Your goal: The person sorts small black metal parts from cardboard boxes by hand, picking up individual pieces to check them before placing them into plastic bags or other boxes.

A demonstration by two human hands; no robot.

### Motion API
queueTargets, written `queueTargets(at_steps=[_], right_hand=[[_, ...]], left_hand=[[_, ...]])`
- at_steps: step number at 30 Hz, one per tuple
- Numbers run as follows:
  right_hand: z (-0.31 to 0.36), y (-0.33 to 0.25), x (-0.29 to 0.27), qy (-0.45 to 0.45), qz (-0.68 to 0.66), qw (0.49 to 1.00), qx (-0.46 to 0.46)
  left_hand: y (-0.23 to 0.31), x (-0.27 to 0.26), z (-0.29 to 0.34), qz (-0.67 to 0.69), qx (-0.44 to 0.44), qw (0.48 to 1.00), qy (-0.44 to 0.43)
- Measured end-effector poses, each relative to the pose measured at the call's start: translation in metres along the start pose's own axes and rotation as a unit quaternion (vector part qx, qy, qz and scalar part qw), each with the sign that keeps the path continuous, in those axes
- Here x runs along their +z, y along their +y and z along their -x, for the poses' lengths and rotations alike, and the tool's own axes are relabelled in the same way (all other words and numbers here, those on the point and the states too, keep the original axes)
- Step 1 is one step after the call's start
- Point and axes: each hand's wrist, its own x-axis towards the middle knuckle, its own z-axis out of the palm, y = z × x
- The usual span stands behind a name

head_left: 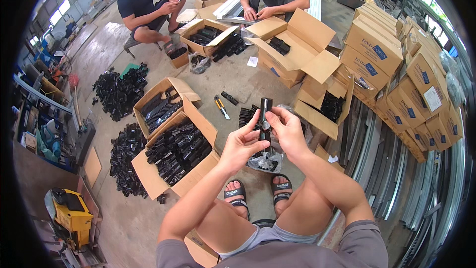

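Between my two hands, in front of my knees, a glossy black tube-shaped part (pixel 266 105) stands upright, with a shiny rounded piece at its middle. My left hand (pixel 239 145) grips its lower part between thumb and fingers. On the other side, the thumb of my right hand (pixel 288 131) presses near the rounded piece. Just beneath lies a clear plastic bag (pixel 271 165) with small dark pieces in it. More black parts (pixel 245 116) are stacked behind my left fingers, partly hidden. Farther off, a yellow utility knife (pixel 221 106) and a single black part (pixel 229 98) rest on the floor.
Left of me stand a near open carton (pixel 194 174) and another carton (pixel 183 89), both holding black parts. Loose heaps (pixel 120 92) lie beyond. Open cartons (pixel 317 111) and stacked boxes (pixel 372 44) stand right, beside metal profiles (pixel 379 168). Two people sit opposite.
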Motion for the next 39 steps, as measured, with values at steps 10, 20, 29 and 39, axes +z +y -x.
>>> queueTargets(at_steps=[10, 20, 29, 39], right_hand=[[0.002, -0.002, -0.001, 0.000, -0.011, 1.000, -0.015], [0.006, -0.007, -0.002, -0.009, -0.011, 0.999, -0.040], [0.002, -0.004, -0.010, -0.056, -0.025, 0.998, -0.010], [-0.011, 0.000, -0.025, 0.029, -0.154, 0.985, 0.067]], left_hand=[[-0.003, 0.003, -0.001, 0.003, 0.010, 1.000, 0.013], [-0.004, 0.009, 0.003, -0.001, 0.047, 0.999, 0.021], [-0.012, 0.002, 0.000, -0.045, 0.086, 0.995, 0.009], [0.001, -0.009, 0.002, 0.081, -0.001, 0.995, 0.053]])
